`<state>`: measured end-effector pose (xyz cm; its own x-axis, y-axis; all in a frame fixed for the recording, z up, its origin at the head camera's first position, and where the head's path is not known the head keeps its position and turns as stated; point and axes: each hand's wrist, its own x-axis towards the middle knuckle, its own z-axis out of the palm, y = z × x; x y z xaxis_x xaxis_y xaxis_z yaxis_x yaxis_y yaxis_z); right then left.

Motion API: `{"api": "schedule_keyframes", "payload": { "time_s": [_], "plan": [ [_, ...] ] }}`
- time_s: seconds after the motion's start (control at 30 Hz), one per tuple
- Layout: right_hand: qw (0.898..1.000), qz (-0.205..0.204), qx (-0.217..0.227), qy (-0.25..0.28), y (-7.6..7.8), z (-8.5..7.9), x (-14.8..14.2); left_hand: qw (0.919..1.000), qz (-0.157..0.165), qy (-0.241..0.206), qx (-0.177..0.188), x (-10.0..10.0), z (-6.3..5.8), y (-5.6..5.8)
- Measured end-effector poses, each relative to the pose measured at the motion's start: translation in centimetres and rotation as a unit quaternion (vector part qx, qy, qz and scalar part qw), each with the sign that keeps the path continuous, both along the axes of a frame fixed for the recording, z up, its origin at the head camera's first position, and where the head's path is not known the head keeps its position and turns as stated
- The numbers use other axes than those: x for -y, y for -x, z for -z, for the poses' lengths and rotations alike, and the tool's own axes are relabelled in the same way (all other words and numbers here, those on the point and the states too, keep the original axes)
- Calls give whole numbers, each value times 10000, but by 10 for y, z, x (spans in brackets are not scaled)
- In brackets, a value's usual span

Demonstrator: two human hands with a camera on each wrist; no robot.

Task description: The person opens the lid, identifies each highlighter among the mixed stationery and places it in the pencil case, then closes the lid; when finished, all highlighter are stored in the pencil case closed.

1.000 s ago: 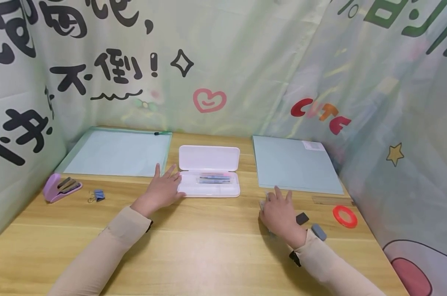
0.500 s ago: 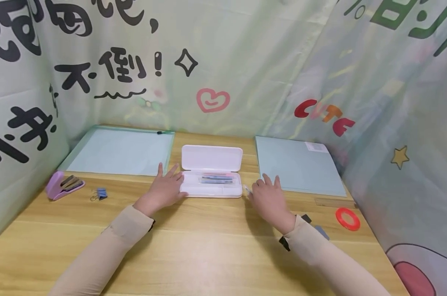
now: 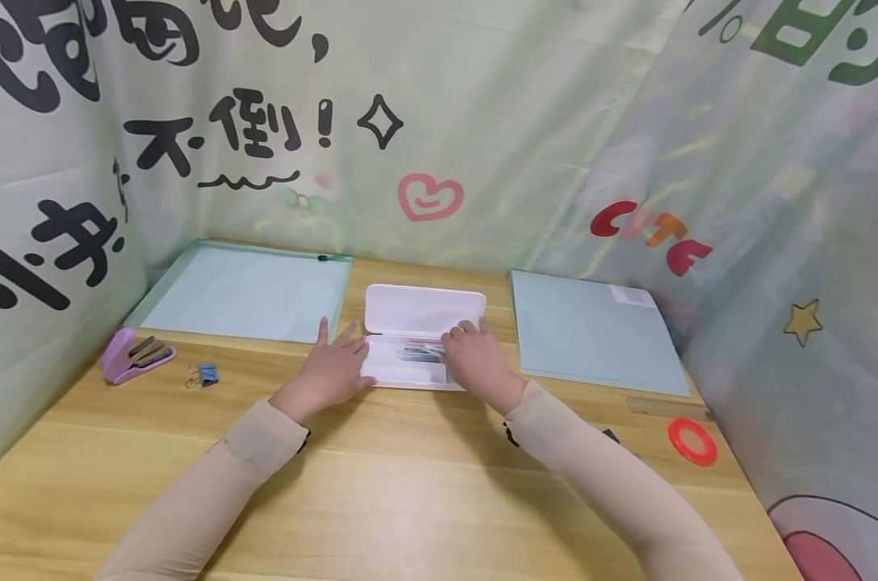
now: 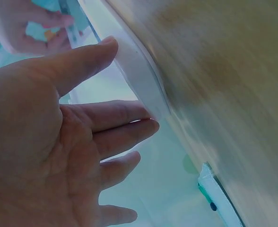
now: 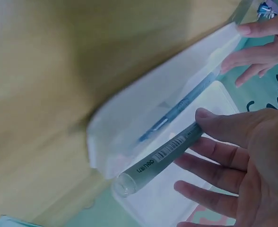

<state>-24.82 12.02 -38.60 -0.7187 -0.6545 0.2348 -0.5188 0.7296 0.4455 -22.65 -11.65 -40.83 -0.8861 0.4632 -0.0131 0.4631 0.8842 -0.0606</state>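
A white pencil case (image 3: 403,375) lies on the table with its lid (image 3: 424,308) raised at the back. Several slim pens (image 3: 419,353) lie inside it. At the case's left end my left hand (image 3: 323,375) rests with spread fingers, thumb and fingertips touching its edge, also visible in the left wrist view. My right hand (image 3: 482,363) is over the case's right part. In the right wrist view it pinches a grey-green pen-like tube (image 5: 162,156) with a barcode and a clear end, held above the case between thumb and fingers.
Pale blue folders lie at the back left (image 3: 250,290) and back right (image 3: 591,331). On the left are a purple item (image 3: 137,355) holding dark pieces and a blue binder clip (image 3: 207,374). A clear ruler (image 3: 667,407) and red ring (image 3: 692,442) lie right.
My right hand has moved left from the table's right side to over the pencil case, carrying the pen-like tube. My left hand stays at the case's left end.
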Motion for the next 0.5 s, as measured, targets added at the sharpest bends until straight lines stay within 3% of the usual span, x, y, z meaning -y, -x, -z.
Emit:
{"api": "schedule_keyframes", "payload": {
  "time_s": [0.2,0.5],
  "plan": [
    [9995,74,196,-242,13,0,19,10000,-34,-10,39,0,4,1],
    [9971,-102,668,-354,19,2,30,9998,-39,159,-57,1,5,3]
  ]
}}
